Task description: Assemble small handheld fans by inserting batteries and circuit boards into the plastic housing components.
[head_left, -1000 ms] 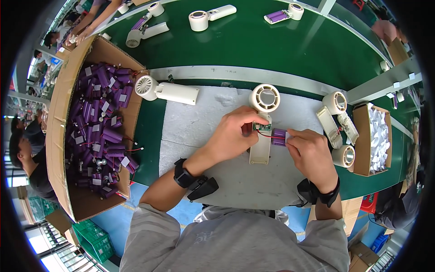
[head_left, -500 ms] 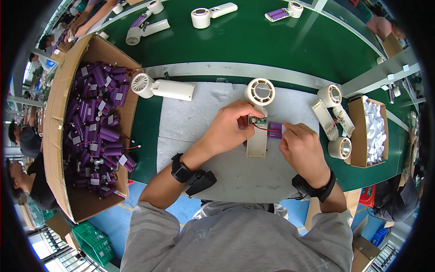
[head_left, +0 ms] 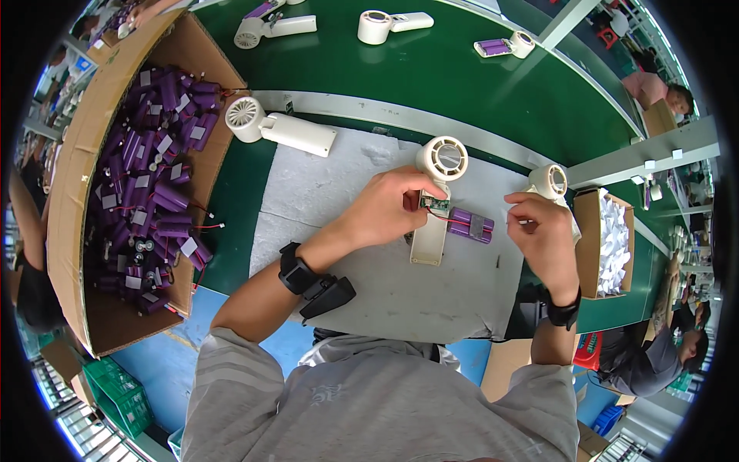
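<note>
A white handheld fan point(head_left: 427, 246) lies on the grey foam mat with its handle open, its round head pointing away from me. My left hand point(head_left: 385, 204) is closed on the handle beside the small green circuit board point(head_left: 436, 204). To the right of the handle rests a purple two-cell battery pack point(head_left: 471, 225), with a grey patch on top and a red wire running to the board. Apart from the pack, my right hand point(head_left: 545, 235) pinches a small white paper piece point(head_left: 508, 201) at the fingertips.
A large carton point(head_left: 73, 208) full of purple battery packs stands on the left. On the right is a smaller box point(head_left: 590, 250) of white paper scraps, beside another fan point(head_left: 548, 181). A closed fan point(head_left: 296, 133) lies upper left; several more sit on the green surface beyond the rail.
My right hand has moved right, away from the battery pack, carrying the white paper piece off it. The pack's grey patch now shows. My left hand keeps its grip; the view has shifted.
</note>
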`<control>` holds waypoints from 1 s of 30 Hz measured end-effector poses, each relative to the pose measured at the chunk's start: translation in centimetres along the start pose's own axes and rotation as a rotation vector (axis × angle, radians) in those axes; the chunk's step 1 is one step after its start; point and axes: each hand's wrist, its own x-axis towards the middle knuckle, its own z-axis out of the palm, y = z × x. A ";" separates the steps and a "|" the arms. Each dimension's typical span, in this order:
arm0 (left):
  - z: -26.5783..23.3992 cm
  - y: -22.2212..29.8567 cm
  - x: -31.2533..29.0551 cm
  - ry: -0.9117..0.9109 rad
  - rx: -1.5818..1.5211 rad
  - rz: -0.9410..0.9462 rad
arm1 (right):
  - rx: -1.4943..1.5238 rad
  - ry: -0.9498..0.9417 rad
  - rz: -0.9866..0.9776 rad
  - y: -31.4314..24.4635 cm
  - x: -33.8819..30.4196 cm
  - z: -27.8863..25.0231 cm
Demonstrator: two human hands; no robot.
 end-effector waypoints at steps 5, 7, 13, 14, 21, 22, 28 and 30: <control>-0.1 -0.4 0.1 0.002 -0.048 -0.015 | 0.304 -0.376 0.501 1.5 3.4 -1.1; -0.2 0.1 0.3 0.020 -0.022 0.010 | 0.405 -0.325 0.528 2.7 4.0 -0.2; 0.3 -0.5 0.0 0.071 -0.021 0.042 | 0.168 -0.144 0.100 1.3 2.5 3.4; 0.3 -0.5 0.0 0.078 -0.006 0.056 | 0.041 -0.195 -0.082 0.9 1.7 3.6; -0.2 -0.3 -0.2 0.095 0.072 0.079 | 0.299 -0.463 0.105 0.3 0.8 4.0; -0.1 -0.2 -0.1 0.100 0.096 0.097 | 0.488 -0.563 0.257 -0.1 0.8 3.3; -0.1 -0.2 0.1 0.131 0.168 0.202 | 1.171 -0.734 0.590 0.3 0.3 3.0; 0.2 0.0 0.2 0.139 0.203 0.221 | 1.334 -0.764 0.425 1.0 -0.3 3.0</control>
